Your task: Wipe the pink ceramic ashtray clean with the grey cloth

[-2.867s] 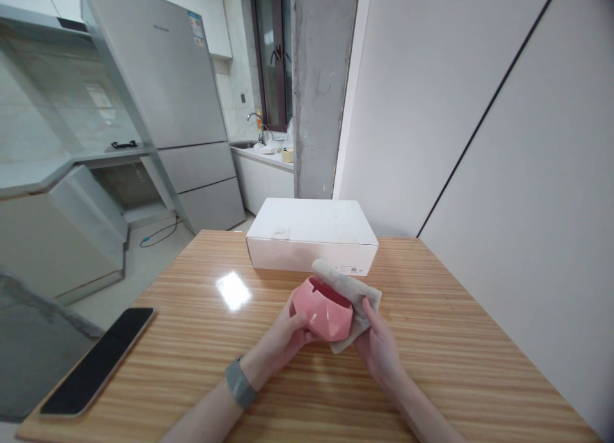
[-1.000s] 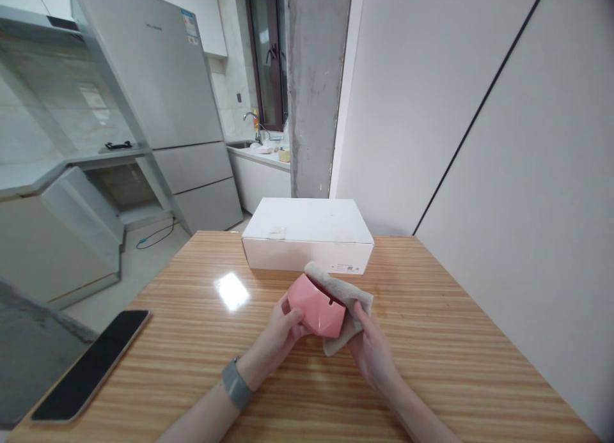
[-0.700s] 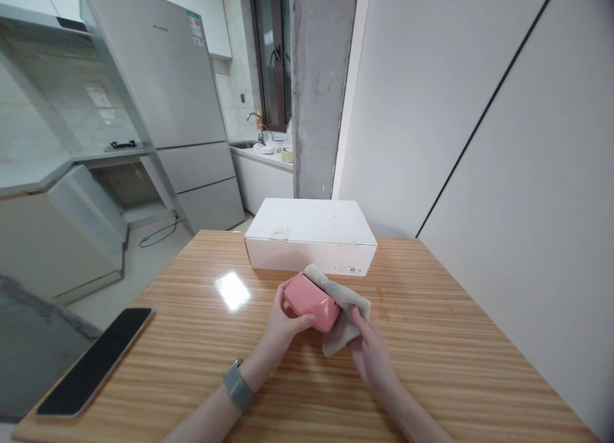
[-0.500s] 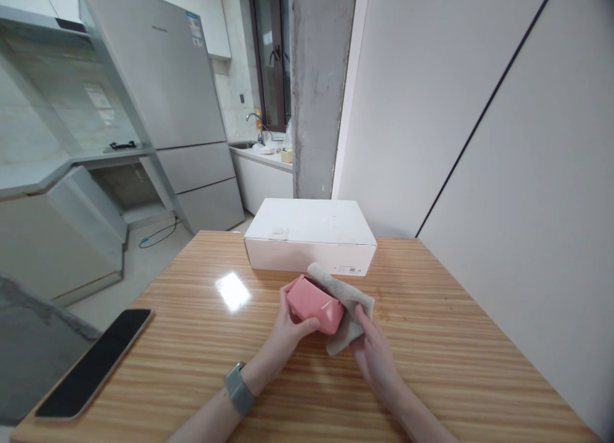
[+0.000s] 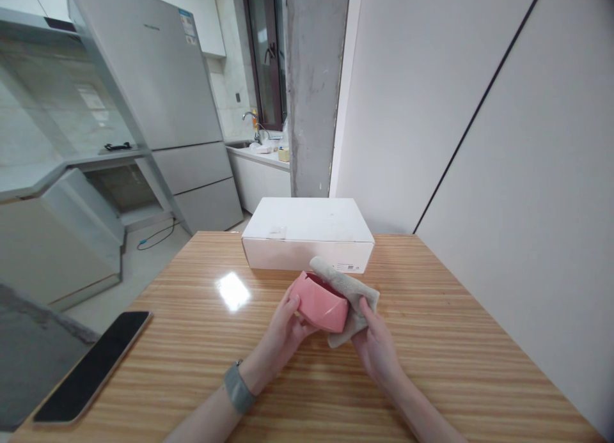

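Note:
A pink faceted bowl [image 5: 322, 305] is held just above the wooden table [image 5: 192, 353], tilted with its opening turned away from me. My left hand [image 5: 283, 331] grips the bowl's left side, fingers curled round it; a grey band sits on that wrist. My right hand [image 5: 377, 347] presses a beige cloth [image 5: 349, 289] against the bowl's right side and rim, fingers closed on the cloth. The cloth drapes over the bowl's far edge and hangs below it.
A closed white cardboard box [image 5: 307, 235] lies on the table just beyond the bowl. A black phone [image 5: 91, 366] lies face up near the table's left edge. A white wall runs along the right; a fridge and kitchen counters stand behind.
The bowl has been turned in my hands, first showing its flat underside, now tilted back with its rim showing. The cloth has shifted along the bowl's right side. Box and phone have not moved.

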The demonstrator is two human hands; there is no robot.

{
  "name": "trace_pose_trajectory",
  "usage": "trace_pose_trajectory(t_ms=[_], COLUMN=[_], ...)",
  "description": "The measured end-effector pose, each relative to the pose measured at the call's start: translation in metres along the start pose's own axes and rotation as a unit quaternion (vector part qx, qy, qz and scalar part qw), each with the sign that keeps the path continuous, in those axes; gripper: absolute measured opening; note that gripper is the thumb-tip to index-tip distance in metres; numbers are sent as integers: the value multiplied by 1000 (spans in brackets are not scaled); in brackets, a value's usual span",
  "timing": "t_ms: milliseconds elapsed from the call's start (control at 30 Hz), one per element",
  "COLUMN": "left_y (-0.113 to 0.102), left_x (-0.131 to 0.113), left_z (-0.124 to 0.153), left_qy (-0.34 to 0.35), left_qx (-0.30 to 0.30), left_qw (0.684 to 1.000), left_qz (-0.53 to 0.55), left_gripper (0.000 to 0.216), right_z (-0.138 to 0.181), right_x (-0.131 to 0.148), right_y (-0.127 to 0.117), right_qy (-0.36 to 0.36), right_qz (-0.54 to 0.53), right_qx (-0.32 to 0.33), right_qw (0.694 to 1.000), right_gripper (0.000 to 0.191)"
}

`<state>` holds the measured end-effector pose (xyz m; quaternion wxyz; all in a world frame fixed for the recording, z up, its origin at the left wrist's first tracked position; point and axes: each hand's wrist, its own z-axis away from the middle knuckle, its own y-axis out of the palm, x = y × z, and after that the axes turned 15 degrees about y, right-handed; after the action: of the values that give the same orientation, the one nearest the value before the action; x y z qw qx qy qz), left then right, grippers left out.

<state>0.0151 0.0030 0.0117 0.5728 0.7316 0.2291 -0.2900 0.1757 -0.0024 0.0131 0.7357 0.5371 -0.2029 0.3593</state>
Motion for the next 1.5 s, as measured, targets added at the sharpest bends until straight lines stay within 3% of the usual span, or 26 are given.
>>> trace_pose_trajectory(t_ms=[267,433,533,800,1000,1200,1500], left_y=[-10,-12,-11,-15,-16,-13,-9], left_x=[4,5,5,8,14,16,4], left_z=[2,2,1,-4,-3,-6,-1], left_qy=[-30,31,60,143,139,59,43], left_qx=[63,3,3,-48,-8,-62,-47], left_qw=[998,999,997,974,982,994,995], left_qz=[9,-31,-58,-171,-131,-63,-72], left_gripper=[68,57,57,81,87,56,53], right_z=[4,3,2,4,5,2,2], right_x=[1,0,-2,-4,-3,-6,-3], right_y=[2,4,2,4,3,-2,-3], right_qy=[17,13,15,33,37,28,13], right_qz=[0,4,15,17,7,-16,-12], right_qx=[26,34,28,7,4,3,11], right_qw=[1000,999,999,999,999,999,1000], right_gripper=[42,40,39,45,44,41,40])
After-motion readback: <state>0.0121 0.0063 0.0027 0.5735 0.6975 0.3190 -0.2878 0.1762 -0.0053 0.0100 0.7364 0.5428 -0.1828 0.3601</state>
